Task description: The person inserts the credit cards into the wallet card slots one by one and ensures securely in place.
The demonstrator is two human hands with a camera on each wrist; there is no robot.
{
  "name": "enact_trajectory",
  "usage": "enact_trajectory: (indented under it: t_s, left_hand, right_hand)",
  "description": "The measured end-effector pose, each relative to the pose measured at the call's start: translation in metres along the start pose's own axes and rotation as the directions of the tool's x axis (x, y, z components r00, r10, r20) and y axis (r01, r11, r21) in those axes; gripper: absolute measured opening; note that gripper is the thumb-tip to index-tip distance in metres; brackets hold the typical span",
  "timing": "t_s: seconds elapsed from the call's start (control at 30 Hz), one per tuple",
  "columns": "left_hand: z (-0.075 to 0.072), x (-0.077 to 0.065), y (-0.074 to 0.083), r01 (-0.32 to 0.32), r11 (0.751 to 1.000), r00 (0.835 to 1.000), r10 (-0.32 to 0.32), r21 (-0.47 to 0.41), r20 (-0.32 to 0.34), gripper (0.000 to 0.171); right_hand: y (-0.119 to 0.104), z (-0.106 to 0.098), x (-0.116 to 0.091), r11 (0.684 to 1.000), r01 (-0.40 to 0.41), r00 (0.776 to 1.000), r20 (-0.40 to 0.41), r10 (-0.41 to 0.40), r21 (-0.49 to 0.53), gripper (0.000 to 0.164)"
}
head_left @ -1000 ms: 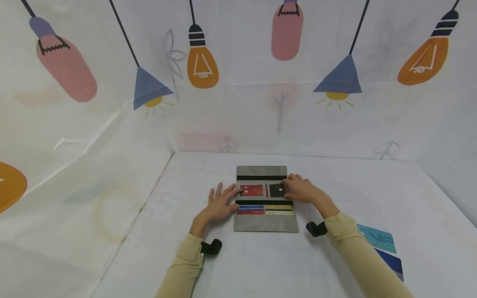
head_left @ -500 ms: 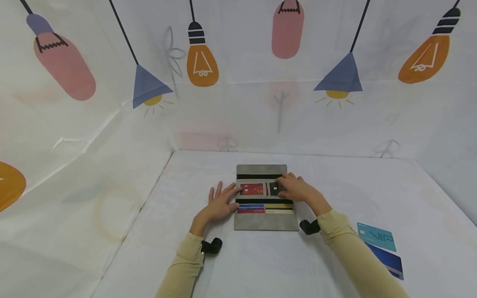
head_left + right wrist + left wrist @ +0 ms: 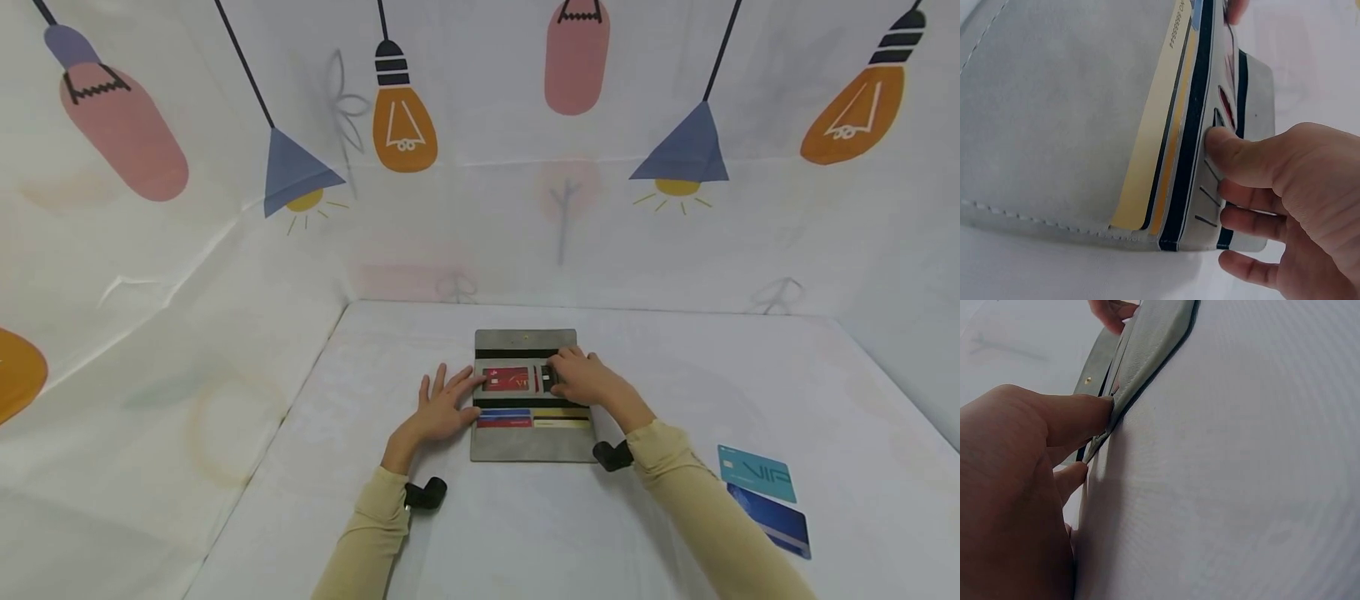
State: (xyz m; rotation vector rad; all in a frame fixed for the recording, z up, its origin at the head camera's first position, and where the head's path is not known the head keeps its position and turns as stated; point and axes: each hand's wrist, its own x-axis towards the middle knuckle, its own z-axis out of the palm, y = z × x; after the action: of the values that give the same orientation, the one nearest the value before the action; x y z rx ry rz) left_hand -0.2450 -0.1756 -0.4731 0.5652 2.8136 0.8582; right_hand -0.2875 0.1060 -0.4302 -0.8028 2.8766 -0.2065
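Note:
In the head view a grey card wallet (image 3: 498,452) lies unfolded on the white table. My left hand (image 3: 438,415) rests at its left edge, fingers spread; in the left wrist view, the thumb (image 3: 1088,419) touches the wallet's edge. A red card (image 3: 504,379) sits in the upper left pocket. My right hand (image 3: 587,379) is over the upper right pocket, thumb and fingertips touching it, and covers most of a black card (image 3: 546,379). In the right wrist view the thumb (image 3: 1225,147) presses the pocket panel, its slanted slits showing beside the fairly straight fingers.
Lower wallet pockets hold several cards, among them a yellow-edged card (image 3: 1147,194). Right of the right forearm lie a teal VIP card (image 3: 757,473) and a blue card (image 3: 776,517), partly overlapping. A white printed sheet (image 3: 487,225) rises behind the table.
My right hand has slid left along the upper right pocket, covering more of the black card. The blue card shows more as the forearm shifts left. My left hand stays at the wallet's edge.

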Motion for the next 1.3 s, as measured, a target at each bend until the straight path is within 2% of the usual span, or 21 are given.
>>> enact_trajectory:
  t_s: [0.37,0.5,0.67,0.83,1.0,1.2,1.3]
  left_hand:
    - [0.002,0.0,-0.001,0.008,1.0,1.0,-0.008,0.005,0.002,0.056]
    - [0.003,0.0,-0.003,0.018,1.0,1.0,-0.018,0.018,0.003,0.056]
    - [0.003,0.001,-0.003,0.017,1.0,1.0,-0.016,0.014,-0.003,0.055]
    - [0.002,0.0,0.0,0.016,1.0,1.0,-0.016,0.011,0.003,0.056]
    - [0.001,0.0,0.001,0.013,1.0,1.0,-0.013,0.01,0.006,0.056]
    - [0.003,0.0,-0.002,0.004,1.0,1.0,-0.004,0.009,0.006,0.056]
    - [0.003,-0.001,-0.002,0.003,1.0,1.0,-0.003,0.003,0.006,0.056]
  right_hand:
    - [-0.007,-0.001,-0.002,0.999,0.008,0.999,0.037,-0.007,-0.045,0.045]
    - [-0.006,0.001,-0.005,1.0,0.022,1.0,0.007,-0.022,-0.016,0.044]
    - [-0.001,0.008,-0.011,0.999,0.021,0.998,-0.053,-0.023,-0.038,0.043]
    - [0.009,0.012,-0.023,0.996,-0.082,0.994,-0.081,0.08,-0.023,0.053]
    - [0.024,0.013,-0.039,0.982,-0.189,0.98,-0.061,0.189,0.006,0.065]
    - [0.037,0.014,-0.059,0.978,-0.207,0.978,-0.011,0.207,-0.015,0.064]
    - [0.042,0.014,-0.071,0.978,-0.208,0.978,0.019,0.207,0.006,0.064]
